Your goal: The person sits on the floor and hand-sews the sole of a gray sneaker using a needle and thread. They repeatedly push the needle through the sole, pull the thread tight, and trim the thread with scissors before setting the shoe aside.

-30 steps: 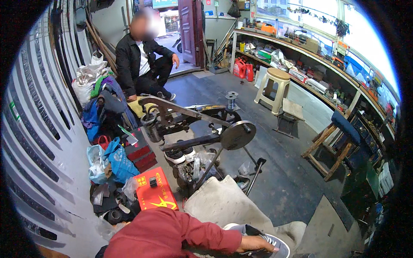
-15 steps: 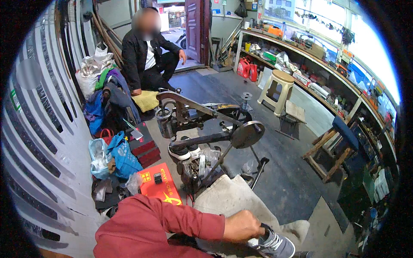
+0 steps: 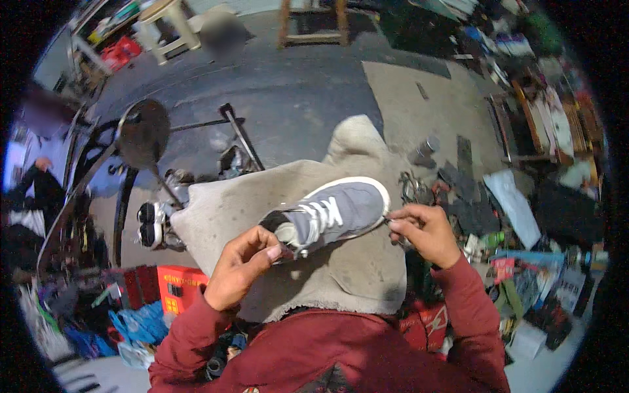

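At the far left of the frame I can make out part of a person in dark clothes (image 3: pixel 42 187), then the round wheel (image 3: pixel 142 134) of a metal machine, with black-and-white shoes (image 3: pixel 151 226) on the floor below it. A blue bag (image 3: pixel 139 322) lies lower left, a pale stool (image 3: pixel 169 33) stands upper left, and a red box (image 3: pixel 178 288) sits just beside the left sleeve. The left hand (image 3: pixel 241 265) has thumb and forefinger drawn close together by the heel of the grey shoe (image 3: pixel 344 208); I can't tell what, if anything, they pinch. That shoe rests on a beige cloth (image 3: pixel 226 206) in the middle of the frame, laces up, toe toward the upper right. The right hand (image 3: pixel 422 234) is at the toe, thumb and forefinger nearly meeting at the white sole edge; whether they grip something there is too small to tell. Farther right, a pale blue strip (image 3: pixel 514 208) lies among floor clutter.
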`<state>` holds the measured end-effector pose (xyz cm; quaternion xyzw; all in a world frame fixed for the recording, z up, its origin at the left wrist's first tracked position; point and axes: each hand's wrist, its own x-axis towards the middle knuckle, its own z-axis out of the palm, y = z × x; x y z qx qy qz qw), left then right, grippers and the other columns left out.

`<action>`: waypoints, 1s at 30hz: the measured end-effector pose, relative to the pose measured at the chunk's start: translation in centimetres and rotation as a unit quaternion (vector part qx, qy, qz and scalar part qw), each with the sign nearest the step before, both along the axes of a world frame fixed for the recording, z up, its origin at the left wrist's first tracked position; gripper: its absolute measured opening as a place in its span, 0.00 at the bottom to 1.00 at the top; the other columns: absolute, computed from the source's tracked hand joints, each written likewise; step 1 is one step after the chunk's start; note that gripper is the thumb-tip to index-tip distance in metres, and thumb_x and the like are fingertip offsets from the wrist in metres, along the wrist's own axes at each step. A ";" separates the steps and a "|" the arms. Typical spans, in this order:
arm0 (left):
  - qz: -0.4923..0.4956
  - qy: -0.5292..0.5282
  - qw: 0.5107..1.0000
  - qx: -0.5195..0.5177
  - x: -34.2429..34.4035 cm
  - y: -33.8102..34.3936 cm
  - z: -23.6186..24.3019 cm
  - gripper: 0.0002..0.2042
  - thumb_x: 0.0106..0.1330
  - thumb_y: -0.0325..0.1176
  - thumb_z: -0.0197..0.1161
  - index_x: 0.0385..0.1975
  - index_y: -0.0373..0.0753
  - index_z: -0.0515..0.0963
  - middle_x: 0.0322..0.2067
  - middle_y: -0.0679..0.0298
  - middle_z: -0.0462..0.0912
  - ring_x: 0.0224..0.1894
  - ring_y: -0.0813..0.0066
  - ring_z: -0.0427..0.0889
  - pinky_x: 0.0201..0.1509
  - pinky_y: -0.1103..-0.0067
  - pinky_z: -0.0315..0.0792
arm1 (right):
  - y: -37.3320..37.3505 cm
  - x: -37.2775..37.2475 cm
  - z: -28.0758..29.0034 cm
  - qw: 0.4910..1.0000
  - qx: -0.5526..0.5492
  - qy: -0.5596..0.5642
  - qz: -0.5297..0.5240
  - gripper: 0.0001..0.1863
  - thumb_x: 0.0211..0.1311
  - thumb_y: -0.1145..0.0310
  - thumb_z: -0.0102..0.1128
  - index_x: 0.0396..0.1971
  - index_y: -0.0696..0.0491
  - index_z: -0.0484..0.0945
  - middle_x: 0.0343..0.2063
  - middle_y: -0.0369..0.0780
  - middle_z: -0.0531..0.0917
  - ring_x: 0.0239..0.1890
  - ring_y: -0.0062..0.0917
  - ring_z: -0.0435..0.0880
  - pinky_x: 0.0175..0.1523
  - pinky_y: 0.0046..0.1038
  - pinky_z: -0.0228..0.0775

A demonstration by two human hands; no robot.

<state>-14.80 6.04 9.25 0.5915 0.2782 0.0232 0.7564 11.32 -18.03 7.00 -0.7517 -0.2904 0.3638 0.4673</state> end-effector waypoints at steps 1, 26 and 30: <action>-0.035 0.012 0.999 -0.005 0.1 0.0 0.0 0.12 0.71 0.36 0.63 0.45 0.34 0.77 0.43 0.63 0.82 0.49 0.72 0.80 0.59 0.72 0.71 | -0.2 -0.2 0.1 1.000 -0.007 0.004 -0.003 0.09 0.65 0.71 0.67 0.39 0.62 0.85 0.27 0.38 0.87 0.29 0.18 0.85 0.36 0.22 0.76; -0.170 -0.051 0.973 -0.149 11.2 -2.4 -7.0 0.27 0.68 0.49 0.69 0.59 0.37 0.78 0.57 0.68 0.82 0.56 0.77 0.77 0.64 0.76 0.69 | 2.8 -0.1 4.7 0.991 -0.121 -0.007 0.054 0.12 0.65 0.70 0.69 0.41 0.63 0.82 0.24 0.32 0.79 0.23 0.13 0.72 0.27 0.21 0.64; -0.179 -0.094 0.964 -0.174 10.8 -2.1 -7.1 0.24 0.69 0.51 0.67 0.56 0.38 0.81 0.52 0.70 0.84 0.52 0.77 0.78 0.61 0.77 0.70 | 1.9 -1.6 2.1 0.999 -0.033 -0.015 -0.001 0.11 0.65 0.72 0.68 0.43 0.61 0.81 0.26 0.32 0.80 0.25 0.14 0.74 0.30 0.21 0.66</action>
